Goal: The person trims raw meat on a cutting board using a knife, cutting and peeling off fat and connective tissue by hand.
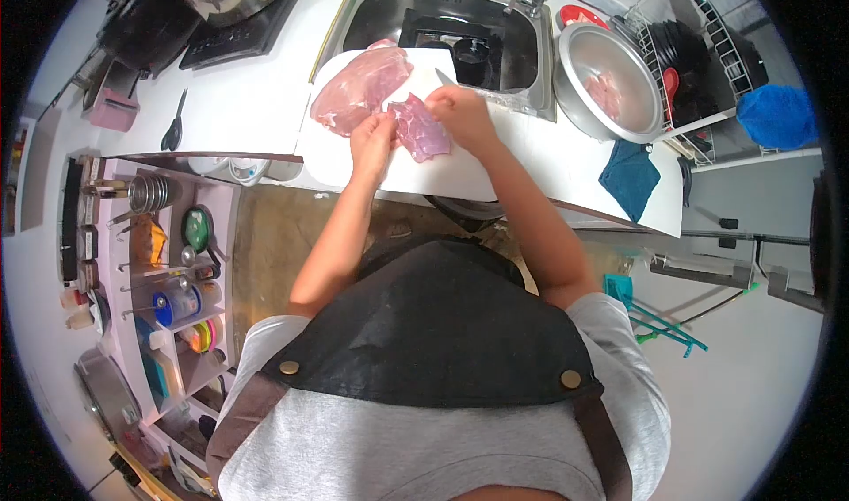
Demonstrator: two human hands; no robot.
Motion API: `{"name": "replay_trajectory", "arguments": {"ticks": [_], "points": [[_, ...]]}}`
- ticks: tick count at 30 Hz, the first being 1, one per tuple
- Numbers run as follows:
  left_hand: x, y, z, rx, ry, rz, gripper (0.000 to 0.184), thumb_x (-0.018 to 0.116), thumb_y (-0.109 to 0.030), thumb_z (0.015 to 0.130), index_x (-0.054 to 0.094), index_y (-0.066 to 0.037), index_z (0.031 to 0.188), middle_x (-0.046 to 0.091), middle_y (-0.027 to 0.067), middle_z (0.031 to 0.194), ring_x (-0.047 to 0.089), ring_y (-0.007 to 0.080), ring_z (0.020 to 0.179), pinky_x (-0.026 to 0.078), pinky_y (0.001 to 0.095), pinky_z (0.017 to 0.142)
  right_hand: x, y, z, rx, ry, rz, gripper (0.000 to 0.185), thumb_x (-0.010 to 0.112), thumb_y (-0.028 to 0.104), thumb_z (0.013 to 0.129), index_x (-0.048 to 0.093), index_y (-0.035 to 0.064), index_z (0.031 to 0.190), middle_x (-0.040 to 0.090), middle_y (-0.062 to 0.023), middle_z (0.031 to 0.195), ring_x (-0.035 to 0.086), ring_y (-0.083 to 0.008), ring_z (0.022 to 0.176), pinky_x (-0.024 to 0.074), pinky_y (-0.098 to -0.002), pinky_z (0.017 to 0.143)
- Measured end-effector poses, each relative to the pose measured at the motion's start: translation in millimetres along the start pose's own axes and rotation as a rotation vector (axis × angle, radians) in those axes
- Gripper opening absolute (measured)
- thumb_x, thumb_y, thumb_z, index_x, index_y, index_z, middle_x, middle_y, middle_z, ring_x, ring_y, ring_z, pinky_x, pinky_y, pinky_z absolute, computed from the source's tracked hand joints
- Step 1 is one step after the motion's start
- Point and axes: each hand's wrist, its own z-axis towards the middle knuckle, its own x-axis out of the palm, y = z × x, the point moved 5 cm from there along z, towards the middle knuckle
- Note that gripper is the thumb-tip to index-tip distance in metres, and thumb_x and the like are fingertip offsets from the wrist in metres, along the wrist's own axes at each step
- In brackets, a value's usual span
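A slice of raw meat [420, 130] lies on the white cutting board [340, 167]. My left hand [371, 138] pinches the slice's left edge. My right hand [462, 114] is closed at the slice's upper right, around what looks like a knife [444, 77]; only a short bit of its blade shows beyond my fingers, and the handle is hidden. A larger raw piece of meat [361, 90] rests on the board's left side, just above my left hand.
Behind the board is a steel sink [367, 23]. To the right stand a metal bowl [575, 81] with meat pieces, a blue cloth [630, 181] and a dish rack [699, 68]. Black scissors [173, 130] lie on the left counter near a stove [239, 45].
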Motion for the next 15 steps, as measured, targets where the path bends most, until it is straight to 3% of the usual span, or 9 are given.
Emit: {"name": "replay_trajectory", "arguments": {"ticks": [1,3,4,7,11,15], "points": [[1.2,-0.2,1.0,0.001,0.002,0.000,0.015,0.066,-0.012,0.082,0.063,0.002,0.086,0.060,0.0000,0.068,0.050,0.0052,0.056,0.040,0.0202,0.052,8.4,6.1,-1.2,-0.107,0.017,-0.273,0.015,0.064,0.015,0.077,0.063,0.0006,0.075,0.064,-0.0162,0.077,0.063,-0.0255,0.070,0.0503,-0.0357,0.063],[5.1,-3.7,6.4,0.059,0.007,0.382,0.017,0.068,-0.016,0.082,0.065,0.001,0.083,0.060,0.0011,0.066,0.051,0.0061,0.055,0.040,0.0213,0.051,20.9,-4.7,-0.8,-0.226,-0.010,-0.310,0.015,0.064,0.016,0.075,0.064,0.0007,0.074,0.062,-0.0184,0.076,0.062,-0.0298,0.069,0.0498,-0.0391,0.062],[2.9,0.0,11.0,0.061,0.007,0.381,0.017,0.068,-0.016,0.082,0.065,0.001,0.083,0.060,0.0011,0.066,0.051,0.0061,0.055,0.040,0.0213,0.051,26.2,-2.3,-1.7,-0.343,-0.036,-0.345,0.016,0.065,0.017,0.073,0.065,0.0008,0.073,0.061,-0.0205,0.074,0.061,-0.0341,0.068,0.0493,-0.0426,0.062],[-6.9,15.1,24.0,0.071,-0.012,0.374,0.017,0.068,-0.016,0.080,0.065,0.001,0.080,0.060,0.0007,0.064,0.051,0.0066,0.054,0.040,0.0220,0.050,35.8,-3.4,0.4,-0.396,-0.041,-0.515,0.015,0.064,0.015,0.071,0.065,0.0002,0.074,0.059,-0.0196,0.071,0.060,-0.0359,0.068,0.0485,-0.0452,0.062],[-7.6,18.4,25.7,0.136,0.017,0.377,0.015,0.068,-0.013,0.078,0.066,0.001,0.079,0.059,0.0000,0.062,0.051,0.0064,0.054,0.040,0.0236,0.050,41.0,-1.8,-8.7,-0.378,-0.090,-0.597,0.015,0.062,0.014,0.072,0.062,-0.0008,0.071,0.059,-0.0202,0.072,0.060,-0.0371,0.069,0.0483,-0.0465,0.063],[-8.8,18.4,26.0,0.183,-0.002,0.365,0.013,0.068,-0.012,0.078,0.067,0.000,0.078,0.060,-0.0001,0.061,0.051,0.0065,0.053,0.041,0.0244,0.050,28.1,-5.5,-20.4,-0.254,0.069,-0.654,0.016,0.060,0.015,0.074,0.061,-0.0004,0.078,0.059,-0.0206,0.074,0.060,-0.0377,0.070,0.0483,-0.0462,0.065]]}}
